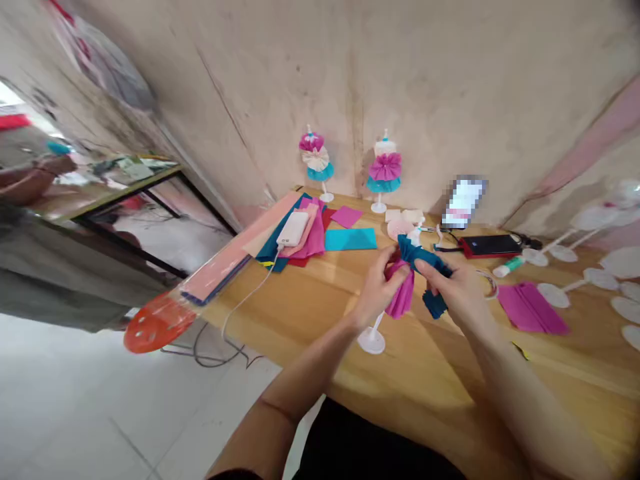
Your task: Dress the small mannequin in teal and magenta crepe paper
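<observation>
A view from above a light wooden bench [310, 300] set against a rough, pale wall. Two bare forearms reach in from the bottom edge and meet over the middle of the bench.

The left hand [376, 287] is closed around a pleated magenta paper skirt [403, 297], fingers pinching its upper edge. The right hand [457, 287] is closed on a pleated teal paper piece [417, 257], thumb on top, with a darker teal fold hanging just below the palm. The two paper pieces touch each other between the hands — both are gathered around a small white doll stand [371, 340], whose thin stem runs down to a round base resting on the bench just beneath the left wrist.

At the back, near the wall, two finished paper dress figures stand upright on white stands: one at the left [315, 159] with magenta, cream and teal layers, one beside it [384, 170] with white, magenta and teal layers. In front of them lies a spread of coloured paper sheets [350, 239] in teal, magenta and pink. A white power bank [293, 229] lies on that pile, its cable trailing off the bench edge. To the right of the hands are a dark phone-like device in a red case [490, 245], a glue stick [507, 267] lying on its side, and a folded magenta paper [530, 307]. Further right — several empty white stands [560, 293] lie scattered. An orange stool [157, 323] stands on the tiled floor at the left.
</observation>
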The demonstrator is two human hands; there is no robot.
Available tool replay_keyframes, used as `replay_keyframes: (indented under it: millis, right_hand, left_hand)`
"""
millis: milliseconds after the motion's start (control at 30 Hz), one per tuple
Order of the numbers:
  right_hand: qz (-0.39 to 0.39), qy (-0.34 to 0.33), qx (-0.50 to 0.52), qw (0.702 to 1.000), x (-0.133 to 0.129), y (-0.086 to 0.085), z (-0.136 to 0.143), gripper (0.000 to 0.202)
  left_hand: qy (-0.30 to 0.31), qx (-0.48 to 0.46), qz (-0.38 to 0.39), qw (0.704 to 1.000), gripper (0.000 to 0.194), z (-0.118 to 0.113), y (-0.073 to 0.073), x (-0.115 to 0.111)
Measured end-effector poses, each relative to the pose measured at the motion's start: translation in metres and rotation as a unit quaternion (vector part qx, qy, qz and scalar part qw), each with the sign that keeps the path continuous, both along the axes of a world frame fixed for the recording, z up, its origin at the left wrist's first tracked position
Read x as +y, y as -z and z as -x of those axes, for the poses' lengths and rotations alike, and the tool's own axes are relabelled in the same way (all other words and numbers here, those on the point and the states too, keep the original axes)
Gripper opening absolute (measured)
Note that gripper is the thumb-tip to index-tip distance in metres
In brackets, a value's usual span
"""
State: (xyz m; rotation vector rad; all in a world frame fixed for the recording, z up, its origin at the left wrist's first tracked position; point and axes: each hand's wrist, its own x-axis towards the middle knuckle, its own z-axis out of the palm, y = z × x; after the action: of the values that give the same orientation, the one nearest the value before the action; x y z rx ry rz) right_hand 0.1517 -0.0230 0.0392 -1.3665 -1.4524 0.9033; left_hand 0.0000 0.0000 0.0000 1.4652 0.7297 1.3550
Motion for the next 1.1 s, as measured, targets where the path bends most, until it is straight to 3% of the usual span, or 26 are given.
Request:
replay_keyframes:
  millis: [233, 533, 933, 1100]
  right_hand:
    - [0.039, -0.047, 0.121, 0.991, 0.0044, 0.0057, -0.0049, 0.041]
    - [0.003, -0.023, 0.011, 1.0, 0.0019, 0.0032, -0.0046, 0.033]
    - [0.003, -0.038, 0.037, 0.999, -0.0021, -0.0014, 0.0004, 0.033]
    - [-0.016, -0.02, -0.009, 1.0, -0.0034, -0.0019, 0.0019, 0.032]
  left_hand:
    - [-0.005, 0.003, 0.018, 1.0, 0.036, -0.0017, 0.0017, -0.0007]
    - [-0.012, -0.007, 0.042, 0.999, 0.033, -0.002, -0.0007, -0.0018]
    - [-0.002, -0.038, 0.046, 0.998, 0.035, -0.0028, -0.0041, -0.0036]
    - [0.002, -0.049, 0.053, 0.997, 0.035, -0.0026, -0.0042, -0.0032]
